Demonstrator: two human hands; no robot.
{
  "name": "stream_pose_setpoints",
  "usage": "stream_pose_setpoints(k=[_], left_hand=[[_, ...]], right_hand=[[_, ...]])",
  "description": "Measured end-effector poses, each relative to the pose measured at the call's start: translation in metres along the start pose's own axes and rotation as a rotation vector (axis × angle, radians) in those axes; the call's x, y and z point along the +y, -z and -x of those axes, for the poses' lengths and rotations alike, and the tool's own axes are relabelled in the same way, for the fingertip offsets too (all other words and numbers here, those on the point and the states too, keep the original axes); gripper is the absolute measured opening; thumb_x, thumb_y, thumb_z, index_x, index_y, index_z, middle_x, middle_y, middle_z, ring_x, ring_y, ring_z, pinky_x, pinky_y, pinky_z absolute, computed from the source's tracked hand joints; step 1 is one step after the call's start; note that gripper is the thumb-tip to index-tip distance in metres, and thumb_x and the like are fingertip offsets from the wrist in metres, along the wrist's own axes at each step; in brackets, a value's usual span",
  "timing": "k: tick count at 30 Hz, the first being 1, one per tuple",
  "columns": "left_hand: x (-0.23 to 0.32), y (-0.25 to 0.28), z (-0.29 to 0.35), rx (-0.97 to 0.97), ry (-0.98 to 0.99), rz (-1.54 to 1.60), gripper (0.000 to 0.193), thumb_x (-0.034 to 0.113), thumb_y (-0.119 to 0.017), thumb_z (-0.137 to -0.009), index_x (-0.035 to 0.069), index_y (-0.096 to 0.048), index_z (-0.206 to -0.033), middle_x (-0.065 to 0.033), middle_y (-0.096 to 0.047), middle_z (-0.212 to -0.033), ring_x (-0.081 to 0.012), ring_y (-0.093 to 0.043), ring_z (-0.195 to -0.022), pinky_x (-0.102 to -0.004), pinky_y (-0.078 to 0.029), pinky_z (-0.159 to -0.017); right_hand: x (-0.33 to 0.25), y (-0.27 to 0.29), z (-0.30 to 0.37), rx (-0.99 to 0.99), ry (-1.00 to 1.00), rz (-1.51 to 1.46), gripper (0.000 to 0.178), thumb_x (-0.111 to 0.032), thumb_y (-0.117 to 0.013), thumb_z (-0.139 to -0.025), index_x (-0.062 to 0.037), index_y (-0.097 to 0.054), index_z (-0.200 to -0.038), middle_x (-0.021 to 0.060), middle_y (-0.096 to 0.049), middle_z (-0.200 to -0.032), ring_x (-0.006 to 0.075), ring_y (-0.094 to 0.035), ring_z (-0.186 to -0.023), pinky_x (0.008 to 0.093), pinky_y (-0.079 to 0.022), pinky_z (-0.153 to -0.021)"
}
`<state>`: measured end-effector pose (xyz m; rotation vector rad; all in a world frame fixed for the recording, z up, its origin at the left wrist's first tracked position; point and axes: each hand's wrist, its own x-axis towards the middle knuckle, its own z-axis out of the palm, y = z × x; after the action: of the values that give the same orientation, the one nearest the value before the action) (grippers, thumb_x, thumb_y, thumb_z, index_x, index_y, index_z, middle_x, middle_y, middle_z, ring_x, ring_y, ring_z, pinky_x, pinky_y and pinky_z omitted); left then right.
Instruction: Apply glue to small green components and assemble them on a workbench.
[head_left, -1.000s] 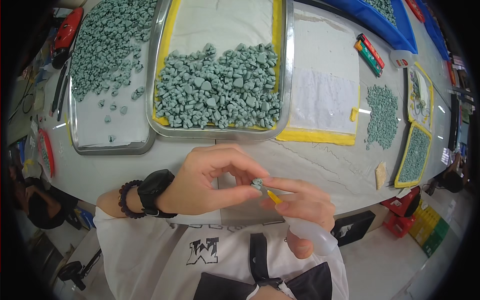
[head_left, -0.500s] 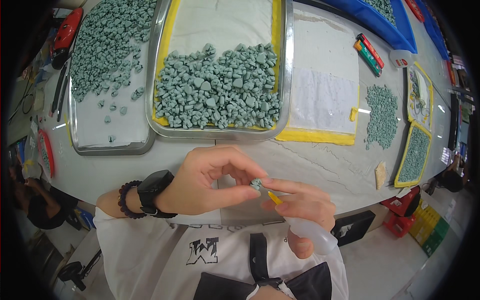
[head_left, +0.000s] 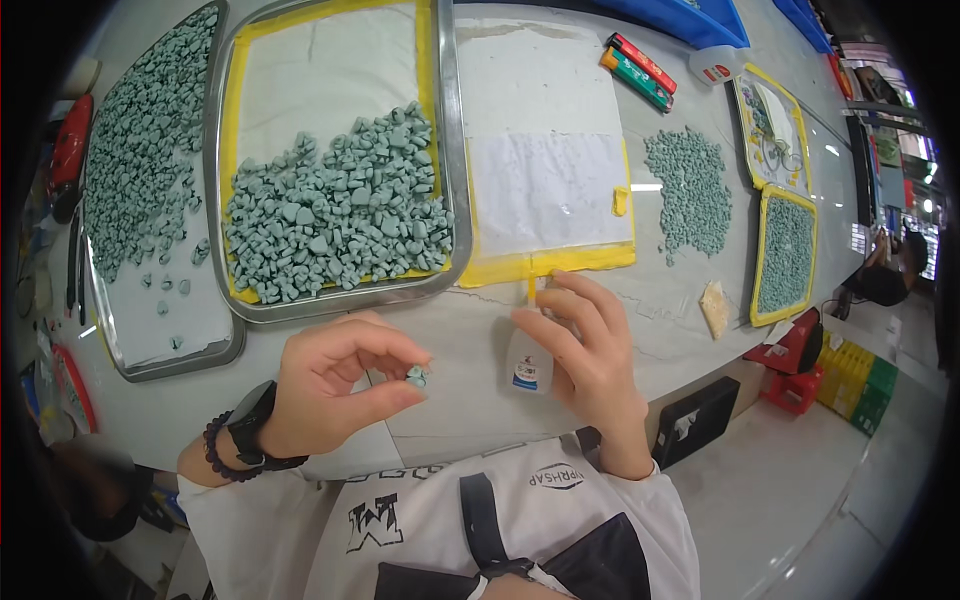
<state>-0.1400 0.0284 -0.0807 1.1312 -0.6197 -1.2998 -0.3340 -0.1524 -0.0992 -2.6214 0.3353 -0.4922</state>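
My left hand (head_left: pixel 335 378) pinches a small grey-green stone piece (head_left: pixel 416 376) between thumb and forefinger, above the near edge of the table. To its right, my right hand (head_left: pixel 592 350) is curled around the upper part of a translucent glue bottle (head_left: pixel 527 362) with a yellow nozzle. The bottle is upright; I cannot tell whether its base touches the tabletop. Beyond my hands, a metal tray (head_left: pixel 345 305) lined with yellow-edged white cloth carries a heap of similar stone pieces (head_left: pixel 340 215).
Another tray (head_left: pixel 175 360) with more stone pieces lies at the left. On the right are a white board with yellow edging (head_left: pixel 545 90), two lighters (head_left: pixel 640 70), a spread of small stones (head_left: pixel 690 190) and a yellow-rimmed tray (head_left: pixel 785 255). Blue bins (head_left: pixel 690 18) stand at the back.
My right hand has moved away from the stone piece, and the glue bottle has gone from tilted to upright. My left hand still pinches the piece. The whole view has shifted.
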Motion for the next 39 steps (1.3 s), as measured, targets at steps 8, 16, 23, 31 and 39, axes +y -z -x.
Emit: stream_pose_setpoints(k=[8,16,23,31,39], left_hand=[[0.000,0.000,0.000,-0.017,0.022,0.014,0.030,-0.012,-0.064,-0.075,-0.004,-0.060,-0.103,-0.0105,-0.058,-0.100,-0.0123,-0.058,-0.088,-0.0243,-0.049,-0.076],[0.002,-0.004,0.000,0.006,0.050,0.062,0.028,-0.015,-0.062,-0.075,-0.006,-0.059,-0.101,-0.0127,-0.058,-0.100,-0.0136,-0.059,-0.087,-0.0241,-0.051,-0.076],[0.008,-0.005,0.000,0.018,0.055,-0.096,0.032,-0.020,-0.060,-0.071,-0.006,-0.058,-0.100,-0.0147,-0.055,-0.100,-0.0161,-0.058,-0.087,-0.0278,-0.052,-0.077],[0.004,-0.006,-0.003,0.004,0.038,-0.028,0.032,-0.016,-0.061,-0.075,-0.006,-0.060,-0.105,-0.0138,-0.056,-0.106,-0.0145,-0.059,-0.092,-0.0233,-0.050,-0.079],[0.003,-0.006,-0.002,-0.015,0.065,-0.016,0.031,-0.014,-0.059,-0.077,-0.006,-0.060,-0.106,-0.0132,-0.056,-0.107,-0.0152,-0.059,-0.093,-0.0244,-0.050,-0.081]], right_hand=[[-0.076,0.050,-0.045,0.310,0.320,-0.214,0.015,-0.006,-0.061,-0.070,-0.0132,-0.064,-0.082,-0.0024,-0.063,-0.080,0.0225,-0.060,-0.076,0.0323,-0.047,-0.069],[-0.054,0.062,-0.040,0.520,0.702,-0.368,0.008,-0.012,-0.058,-0.074,-0.0096,-0.062,-0.081,0.0009,-0.060,-0.072,0.0194,-0.059,-0.068,0.0295,-0.048,-0.064],[0.055,0.054,0.013,0.438,-0.656,0.153,0.011,-0.001,-0.065,-0.076,-0.0005,-0.062,-0.086,0.0054,-0.056,-0.084,0.0158,-0.053,-0.076,0.0272,-0.044,-0.072],[0.066,0.046,0.022,0.290,-0.557,0.303,0.013,-0.002,-0.070,-0.072,-0.0027,-0.064,-0.083,0.0049,-0.056,-0.076,0.0160,-0.054,-0.072,0.0275,-0.043,-0.065],[0.059,0.053,0.016,0.183,-0.512,0.422,0.008,-0.005,-0.069,-0.070,-0.0051,-0.063,-0.077,0.0022,-0.056,-0.072,0.0153,-0.054,-0.068,0.0298,-0.037,-0.068]])
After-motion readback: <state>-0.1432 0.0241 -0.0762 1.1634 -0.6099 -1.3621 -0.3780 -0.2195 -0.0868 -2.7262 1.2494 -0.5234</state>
